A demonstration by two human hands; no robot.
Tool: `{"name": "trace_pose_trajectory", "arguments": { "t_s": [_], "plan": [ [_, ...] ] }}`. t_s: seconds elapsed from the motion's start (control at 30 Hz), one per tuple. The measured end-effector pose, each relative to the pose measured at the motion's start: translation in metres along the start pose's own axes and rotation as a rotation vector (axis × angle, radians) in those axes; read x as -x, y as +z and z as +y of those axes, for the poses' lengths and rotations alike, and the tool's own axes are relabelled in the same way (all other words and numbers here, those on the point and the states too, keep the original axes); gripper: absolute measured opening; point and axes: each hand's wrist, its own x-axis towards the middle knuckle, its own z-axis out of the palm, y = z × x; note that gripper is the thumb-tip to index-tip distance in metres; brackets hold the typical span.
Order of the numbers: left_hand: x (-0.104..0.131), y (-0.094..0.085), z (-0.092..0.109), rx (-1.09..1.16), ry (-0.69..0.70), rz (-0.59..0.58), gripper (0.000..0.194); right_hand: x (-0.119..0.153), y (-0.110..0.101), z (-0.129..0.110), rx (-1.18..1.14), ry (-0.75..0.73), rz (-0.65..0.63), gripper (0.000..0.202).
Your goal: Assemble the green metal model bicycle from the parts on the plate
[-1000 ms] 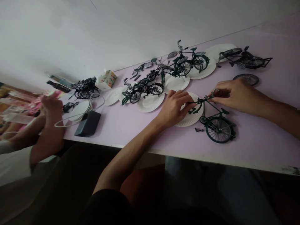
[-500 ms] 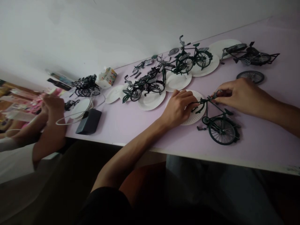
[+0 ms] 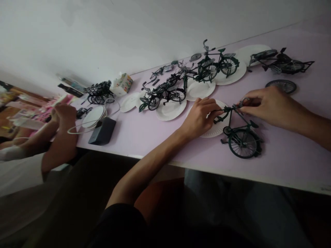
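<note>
On the near right of the tabletop (image 3: 287, 155), the small green bicycle (image 3: 242, 131) looks light, stiff and fragile, best held by its frame (image 3: 242, 116), the left hand (image 3: 199, 117) pinching its front end (image 3: 227, 109), the right hand (image 3: 269, 105) apparently a grey handlebar (image 3: 242, 102).

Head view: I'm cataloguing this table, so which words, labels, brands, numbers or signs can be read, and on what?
No text can be read anywhere.
Patterned box: coloured print, no legible words.
Dark box: no lettering visible.
Nearest bike: any marking is too small to make out.
Clutter at far left: too blurred to read.
</note>
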Motion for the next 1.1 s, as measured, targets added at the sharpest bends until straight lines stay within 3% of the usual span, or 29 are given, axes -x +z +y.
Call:
{"name": "trace_pose_trajectory", "arguments": {
  "t_s": [0.13, 0.23, 0.37, 0.5, 0.77, 0.93, 1.1],
  "plan": [
    [-0.005, -0.011, -0.005, 0.062, -0.011, 0.034, 0.017, -0.002, -0.014, -0.010, -0.131, -0.017, 0.050, 0.026],
    [-0.004, -0.022, -0.015, 0.011, 0.001, -0.005, 0.017, -0.002, -0.022, -0.013, -0.196, -0.019, 0.084, 0.032],
    [-0.001, -0.032, -0.034, -0.146, -0.066, -0.042, 0.015, -0.001, -0.030, -0.015, -0.287, 0.122, 0.163, 0.031],
    [0.000, -0.027, -0.042, -0.223, -0.061, -0.139, 0.016, 0.002, -0.037, -0.021, -0.270, 0.198, 0.279, 0.030],
    [-0.003, -0.016, -0.034, -0.298, -0.110, -0.172, 0.010, 0.013, -0.031, -0.032, -0.128, 0.052, 0.457, 0.028],
    [-0.001, -0.019, -0.033, -0.256, -0.107, -0.188, 0.011, 0.019, -0.031, -0.039, 0.026, 0.050, 0.525, 0.042],
    [0.000, -0.019, -0.032, -0.145, -0.090, -0.107, 0.019, 0.021, -0.037, -0.033, 0.100, -0.098, 0.545, 0.045]
  ]
}}
